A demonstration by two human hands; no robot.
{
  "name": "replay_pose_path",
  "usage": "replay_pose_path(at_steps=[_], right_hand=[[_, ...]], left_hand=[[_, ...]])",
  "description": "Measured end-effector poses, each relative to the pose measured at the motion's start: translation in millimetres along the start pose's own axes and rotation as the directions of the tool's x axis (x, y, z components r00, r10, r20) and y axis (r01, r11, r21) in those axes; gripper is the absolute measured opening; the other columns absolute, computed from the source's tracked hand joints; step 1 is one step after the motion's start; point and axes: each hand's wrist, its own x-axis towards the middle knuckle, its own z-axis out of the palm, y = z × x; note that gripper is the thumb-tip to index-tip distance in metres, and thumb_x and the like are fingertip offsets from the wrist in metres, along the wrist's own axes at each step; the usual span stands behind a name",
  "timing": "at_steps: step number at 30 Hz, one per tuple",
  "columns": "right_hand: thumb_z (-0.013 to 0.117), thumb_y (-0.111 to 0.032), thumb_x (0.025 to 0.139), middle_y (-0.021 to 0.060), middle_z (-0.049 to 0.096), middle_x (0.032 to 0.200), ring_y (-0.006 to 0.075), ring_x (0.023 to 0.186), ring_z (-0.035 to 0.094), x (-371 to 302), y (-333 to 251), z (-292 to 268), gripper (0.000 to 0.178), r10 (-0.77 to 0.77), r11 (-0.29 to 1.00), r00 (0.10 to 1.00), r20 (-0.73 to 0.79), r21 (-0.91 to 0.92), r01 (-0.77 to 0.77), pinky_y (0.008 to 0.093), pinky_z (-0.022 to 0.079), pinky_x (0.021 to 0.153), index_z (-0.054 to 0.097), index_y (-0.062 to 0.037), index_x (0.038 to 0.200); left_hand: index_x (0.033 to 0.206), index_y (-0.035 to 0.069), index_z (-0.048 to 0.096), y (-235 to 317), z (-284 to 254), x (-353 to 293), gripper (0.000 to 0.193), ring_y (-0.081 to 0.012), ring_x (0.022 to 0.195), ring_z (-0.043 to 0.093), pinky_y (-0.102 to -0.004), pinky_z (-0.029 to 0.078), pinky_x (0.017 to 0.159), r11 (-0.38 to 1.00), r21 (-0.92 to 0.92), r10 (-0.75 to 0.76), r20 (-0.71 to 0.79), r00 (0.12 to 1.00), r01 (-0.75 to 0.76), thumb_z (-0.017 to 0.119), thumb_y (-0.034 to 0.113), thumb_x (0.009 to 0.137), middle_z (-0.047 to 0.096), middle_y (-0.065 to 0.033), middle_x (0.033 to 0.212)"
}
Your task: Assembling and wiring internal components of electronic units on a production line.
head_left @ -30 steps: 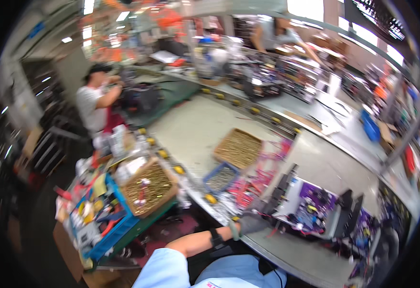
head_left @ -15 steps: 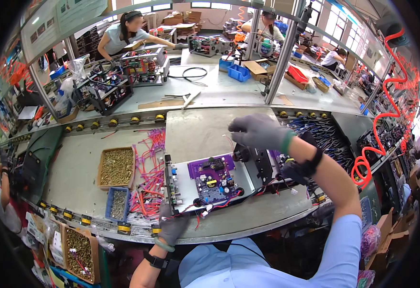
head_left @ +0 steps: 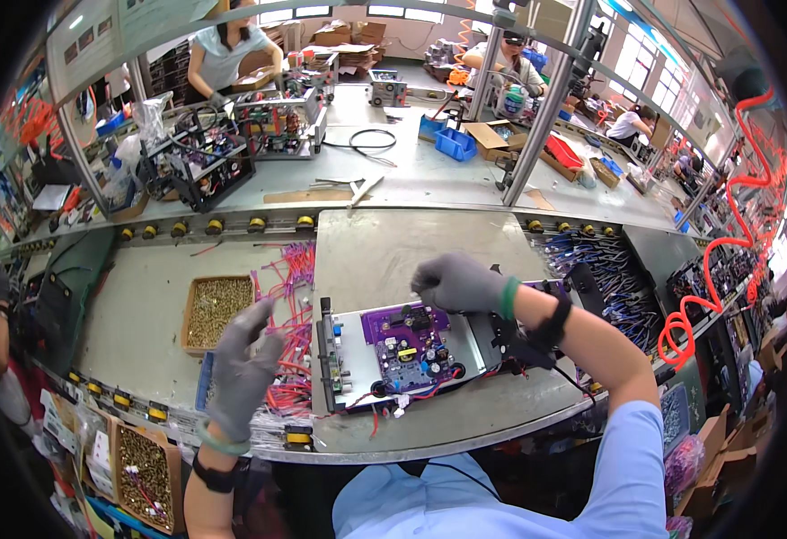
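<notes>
Hovering near the far edge of the purple circuit board, my right hand has its fingers drawn in close, and I cannot tell whether they pinch anything. My left hand is raised with thumb and fingers loosely parted, nothing visible between them, beside the red and pink wires and partly covering a blue tray. The board lies on a pale metal panel on the worktable before me.
</notes>
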Motion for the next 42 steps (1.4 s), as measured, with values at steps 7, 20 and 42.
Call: replay_pose_path(at_steps=[7, 20, 42], right_hand=[[0.069, -0.019, 0.088, 0.014, 0.074, 0.086, 0.0309, 0.084, 0.072, -36, -14, 8, 0.018, 0.015, 0.994, 0.99, -0.14, -0.101, -0.029, 0.0388, 0.056, 0.079, 0.074, -0.0076, 0.101], [0.065, -0.019, 0.079, 0.0138, 0.075, 0.098, 0.0336, 0.095, 0.071, 26, -33, -10, 0.022, 0.299, 0.799, 0.897, 0.327, -0.6, -0.048, 0.0435, 0.056, 0.082, 0.079, -0.0142, 0.096], [0.069, -0.014, 0.083, 0.0063, 0.066, 0.089, 0.0333, 0.078, 0.068, -84, -33, 40, 0.013, -0.458, 0.876, 0.844, -0.279, -0.3, 0.377, 0.0452, 0.056, 0.068, 0.07, -0.0163, 0.096]], left_hand=[[0.122, 0.005, 0.07, 24, 90, 50, 0.044, -0.0341, 0.119, 0.06, -0.043, 0.045, 0.106, 0.729, 0.547, 0.164, 0.442, 0.882, -0.41, 0.078, 0.024, 0.083, 0.068, -0.0167, 0.121], [0.107, 0.007, 0.077, 6, 93, 51, 0.03, -0.0297, 0.113, 0.062, -0.0424, 0.045, 0.102, 0.819, 0.485, 0.117, 0.381, 0.917, -0.306, 0.074, 0.028, 0.087, 0.073, -0.011, 0.109], [0.106, 0.001, 0.075, 12, 90, 50, 0.025, -0.0313, 0.106, 0.065, -0.0403, 0.051, 0.095, 0.813, 0.481, 0.129, 0.398, 0.908, -0.327, 0.076, 0.016, 0.086, 0.073, -0.0148, 0.105]])
